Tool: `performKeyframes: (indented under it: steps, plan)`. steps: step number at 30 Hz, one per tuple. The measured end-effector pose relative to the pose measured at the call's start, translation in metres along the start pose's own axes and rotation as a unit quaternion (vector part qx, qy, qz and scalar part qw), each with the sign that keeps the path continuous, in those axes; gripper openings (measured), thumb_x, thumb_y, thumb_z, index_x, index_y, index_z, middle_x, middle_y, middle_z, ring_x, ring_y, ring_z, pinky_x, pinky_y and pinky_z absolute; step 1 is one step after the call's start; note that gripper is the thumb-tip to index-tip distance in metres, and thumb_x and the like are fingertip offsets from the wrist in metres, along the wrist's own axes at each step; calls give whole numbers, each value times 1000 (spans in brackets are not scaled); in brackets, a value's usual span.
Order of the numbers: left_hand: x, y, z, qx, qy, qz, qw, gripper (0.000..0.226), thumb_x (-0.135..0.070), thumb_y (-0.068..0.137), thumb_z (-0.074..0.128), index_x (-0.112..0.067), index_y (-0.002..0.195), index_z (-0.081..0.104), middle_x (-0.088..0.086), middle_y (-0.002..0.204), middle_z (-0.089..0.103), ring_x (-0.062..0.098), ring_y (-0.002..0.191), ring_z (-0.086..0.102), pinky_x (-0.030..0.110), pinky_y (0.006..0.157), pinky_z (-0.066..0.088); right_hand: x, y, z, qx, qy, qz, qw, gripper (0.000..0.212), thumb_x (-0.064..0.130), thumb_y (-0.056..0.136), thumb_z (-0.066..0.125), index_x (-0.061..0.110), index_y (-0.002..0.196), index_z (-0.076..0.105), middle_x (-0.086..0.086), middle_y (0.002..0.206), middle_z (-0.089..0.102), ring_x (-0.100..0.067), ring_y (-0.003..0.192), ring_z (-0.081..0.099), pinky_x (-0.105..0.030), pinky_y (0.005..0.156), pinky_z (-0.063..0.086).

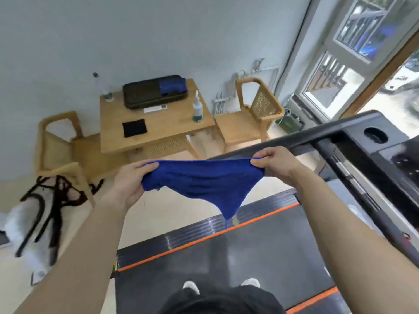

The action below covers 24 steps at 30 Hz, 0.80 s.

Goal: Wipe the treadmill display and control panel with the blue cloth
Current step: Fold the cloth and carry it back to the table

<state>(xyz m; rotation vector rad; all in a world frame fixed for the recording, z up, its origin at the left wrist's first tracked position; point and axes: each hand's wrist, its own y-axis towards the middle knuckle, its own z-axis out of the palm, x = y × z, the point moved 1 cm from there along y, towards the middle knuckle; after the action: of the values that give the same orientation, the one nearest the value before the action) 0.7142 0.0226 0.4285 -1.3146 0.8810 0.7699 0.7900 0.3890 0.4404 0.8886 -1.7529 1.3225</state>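
Observation:
A blue cloth [204, 182] hangs stretched between both hands at chest height, its lower corner drooping over the treadmill belt [249, 252]. My left hand [133, 180] grips its bunched left end. My right hand [276, 164] pinches the upper right corner between thumb and fingers. The treadmill's black control panel [396, 162] lies at the right edge of the view, apart from the cloth and partly cut off. A black handrail [317, 137] runs just behind my right hand.
A wooden table [163, 125] stands ahead with a black case, a second blue cloth [172, 86], a spray bottle [197, 107] and a black cloth [134, 128]. Wooden chairs [256, 114] flank it. Black metal frames [52, 200] lie on the floor at left. A window is at the right.

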Motion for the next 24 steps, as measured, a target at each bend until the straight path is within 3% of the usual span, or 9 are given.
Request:
performKeyframes:
  steps: [3,5,7,10,14,18,20,24]
  plan:
    - [13,-12,-70,-39,-69,-45,996,22,-15,96,61,1,110,68,20,105,72,30,86,70,42,78,54,15,11,71,80,43,21,996,11,8,87,74,1,94,71,-13,85,71,-25,78,68,-31,72,58]
    - [23,-20,-106,-66,-109,-68,989,30,-23,96,61,-3,118,67,12,112,73,23,98,71,33,76,56,26,16,125,125,65,40,989,8,11,90,72,4,93,73,-14,90,73,-27,84,68,-37,82,58]
    - [33,-26,-130,-89,-142,-68,984,38,-29,94,64,-3,122,66,12,117,71,26,110,67,32,77,57,35,15,185,158,67,60,983,7,12,92,70,6,94,74,-12,92,75,-23,80,71,-34,76,60]
    - [42,-41,-146,-135,-158,-28,978,16,-22,93,67,-10,103,72,2,93,75,21,93,68,30,71,54,41,3,280,214,55,77,972,4,11,92,70,9,94,73,-8,91,75,-20,75,71,-31,68,61]
    - [47,-61,-158,-218,-139,18,966,18,-19,91,70,-6,102,75,11,99,76,25,91,72,39,80,60,39,-15,382,301,86,108,943,5,10,92,68,11,89,71,-7,90,76,-22,83,73,-36,78,61]
    - [53,-79,-197,-315,-89,72,942,15,-18,92,67,-13,99,79,9,100,77,30,100,72,53,92,55,35,-26,458,340,113,156,921,13,13,93,69,4,103,71,-16,103,74,-27,96,72,-36,79,61]
    - [55,-89,-216,-353,-40,91,930,19,-16,93,63,-22,98,80,-1,97,78,20,97,72,49,91,56,33,-34,489,356,130,194,905,19,14,94,68,3,110,70,-17,107,74,-25,96,73,-35,77,61]
    - [57,-108,-251,-375,57,100,920,42,-8,91,55,-44,87,76,-9,85,74,11,83,68,30,78,53,39,-57,540,391,172,258,867,14,9,101,56,0,101,67,-13,78,75,-19,69,75,-28,61,61]
